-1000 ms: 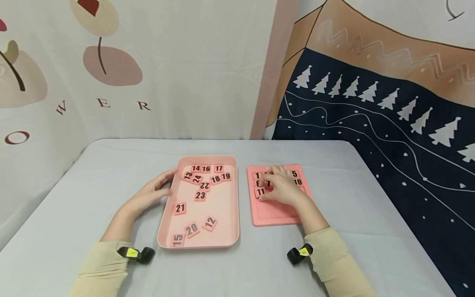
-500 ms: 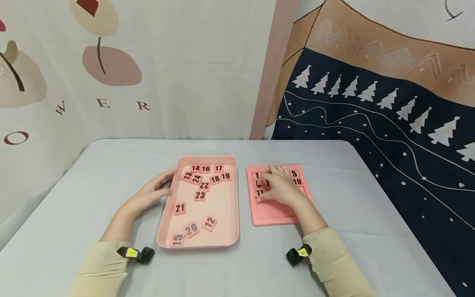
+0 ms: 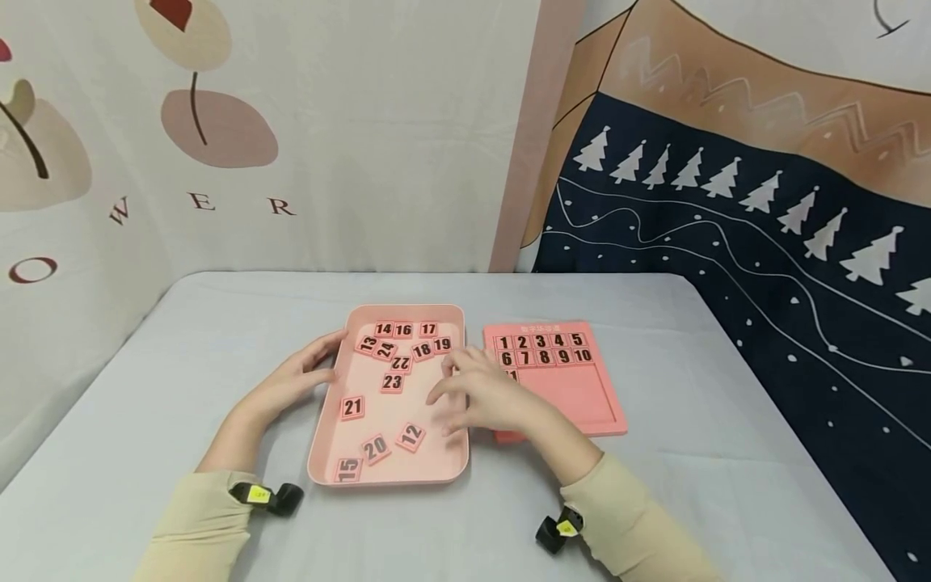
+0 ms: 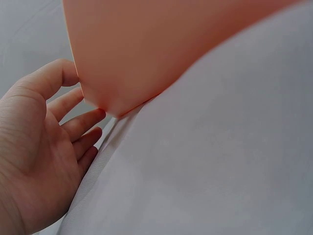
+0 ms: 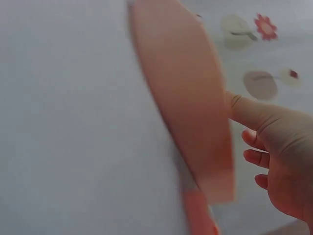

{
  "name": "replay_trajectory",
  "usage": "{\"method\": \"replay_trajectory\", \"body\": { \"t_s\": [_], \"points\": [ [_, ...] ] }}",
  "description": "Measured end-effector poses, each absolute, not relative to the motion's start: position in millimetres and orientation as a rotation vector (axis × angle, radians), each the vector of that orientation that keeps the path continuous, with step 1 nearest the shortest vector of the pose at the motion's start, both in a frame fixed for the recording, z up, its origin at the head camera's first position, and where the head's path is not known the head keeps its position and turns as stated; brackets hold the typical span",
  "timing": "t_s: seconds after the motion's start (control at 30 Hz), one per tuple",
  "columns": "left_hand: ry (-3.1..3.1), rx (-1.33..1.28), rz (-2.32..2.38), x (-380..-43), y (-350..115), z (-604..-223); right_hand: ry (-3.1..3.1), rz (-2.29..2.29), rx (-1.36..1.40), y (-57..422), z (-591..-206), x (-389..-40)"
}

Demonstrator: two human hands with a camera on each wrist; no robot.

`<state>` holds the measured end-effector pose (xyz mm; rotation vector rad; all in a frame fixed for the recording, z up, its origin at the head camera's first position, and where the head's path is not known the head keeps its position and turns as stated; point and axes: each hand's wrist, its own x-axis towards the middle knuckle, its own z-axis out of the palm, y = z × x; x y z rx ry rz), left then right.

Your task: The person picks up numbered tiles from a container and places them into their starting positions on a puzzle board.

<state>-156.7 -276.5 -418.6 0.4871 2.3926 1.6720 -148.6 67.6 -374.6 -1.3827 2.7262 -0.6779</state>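
Observation:
A pale pink tray (image 3: 436,465) holds several loose number tiles, among them the 12 tile (image 3: 410,437), the 23 tile (image 3: 392,382) and the 21 tile (image 3: 352,407). My left hand (image 3: 294,380) rests against the tray's left side, fingers relaxed; in the left wrist view its fingertips touch the tray wall (image 4: 132,54). Over the tray's right edge hovers my right hand (image 3: 483,392), fingers loosely bent with nothing between them. To the right lies a darker pink number board (image 3: 575,396) with tiles 1 to 10 in two rows. Its 11 tile (image 3: 513,376) is partly hidden by the hand.
Tray and board lie side by side on a table with a pale cloth (image 3: 727,420). Behind stands a printed curtain (image 3: 378,162), with a dark tree-patterned cloth (image 3: 727,242) on the right.
My right hand has left the board and moved left to the tray's right edge, uncovering most of the board's tiles. The left hand has stayed in place.

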Motion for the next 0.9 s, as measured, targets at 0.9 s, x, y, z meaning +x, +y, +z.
{"method": "replay_trajectory", "body": {
  "t_s": [0.9],
  "points": [
    [2.385, 0.482, 1.675, -156, -278, -418, 2.629, -0.264, -1.494, 27, -382, -145]
  ]
}}
